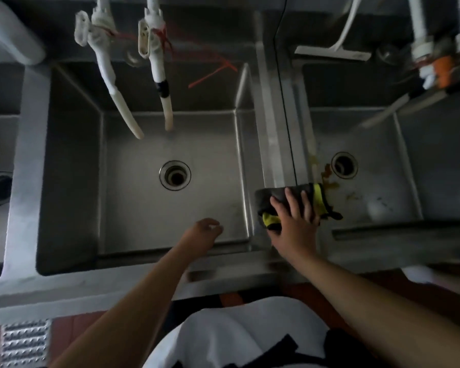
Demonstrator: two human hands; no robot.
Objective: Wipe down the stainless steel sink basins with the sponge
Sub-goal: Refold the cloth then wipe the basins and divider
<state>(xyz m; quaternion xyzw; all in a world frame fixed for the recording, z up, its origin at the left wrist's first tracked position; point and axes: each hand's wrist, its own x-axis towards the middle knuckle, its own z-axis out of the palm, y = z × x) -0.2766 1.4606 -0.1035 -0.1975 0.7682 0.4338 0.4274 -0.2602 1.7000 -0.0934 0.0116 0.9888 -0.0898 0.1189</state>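
Steel divider [272,144] at centre frame lay under my right hand [294,221], fingers spread pressing the sponge [287,199]; left hand [206,231] hung loosely curled; brown stains [327,172] remained in the right basin [409,166].

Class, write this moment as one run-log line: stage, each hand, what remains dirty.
stage: wiping divider | right hand: presses grey-and-yellow cleaning cloth on steel divider | left hand: idle, loosely curled | dirty: brown stains, right basin

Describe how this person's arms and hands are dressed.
Both forearms are bare with no sleeves showing. The left hand and right hand wear no gloves; no rings, watch or bracelets can be made out. Below them, the person wears a white top with black markings.
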